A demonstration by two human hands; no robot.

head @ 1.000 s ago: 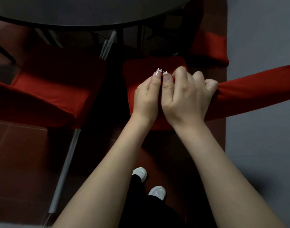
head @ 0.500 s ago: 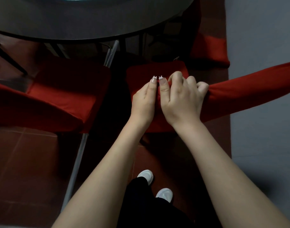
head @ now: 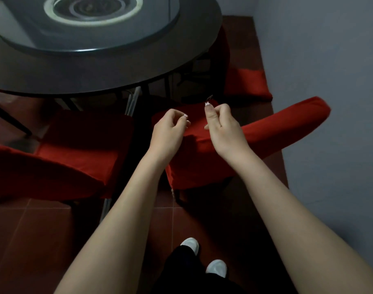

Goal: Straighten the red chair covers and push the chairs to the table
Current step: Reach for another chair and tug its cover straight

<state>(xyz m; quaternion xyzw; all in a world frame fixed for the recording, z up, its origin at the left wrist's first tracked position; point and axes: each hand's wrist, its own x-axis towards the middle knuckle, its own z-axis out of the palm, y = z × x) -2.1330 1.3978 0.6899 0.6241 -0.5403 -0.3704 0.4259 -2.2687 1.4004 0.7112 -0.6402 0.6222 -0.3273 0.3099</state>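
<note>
- Two hands, the left hand (head: 170, 129) and the right hand (head: 222, 126), hover side by side just above the near chair's backrest. Fingers are loosely curled and nothing is gripped. Whether the left wrist brushes the fabric cannot be told.
- Near chair (head: 202, 166): directly ahead, with the backrest top running rightward toward the wall (head: 329, 60). The seat front is close to the table rim but does not look tucked under it.
- Red chair cover (head: 276, 128): soft matte cloth, drawn fairly smooth over a padded, rounded top rail. Likely light, pliant and prone to bunching — best pinched at a seam or hem and tugged downward.
- Frame of the near chair: legs mostly hidden. Probably light enough to slide on tile; push from the stiff top rail with both palms.
- Second chair (head: 75, 153), left: same red cover, set at an angle, with a silvery leg showing.
- Third chair (head: 247, 83), far right, beside the wall, partly under the table.
- Table (head: 117, 75): round, dark and smooth — it carries a glossy glass turntable (head: 86, 26).
- Floor (head: 33, 240): hard red-brown tiles.
</note>
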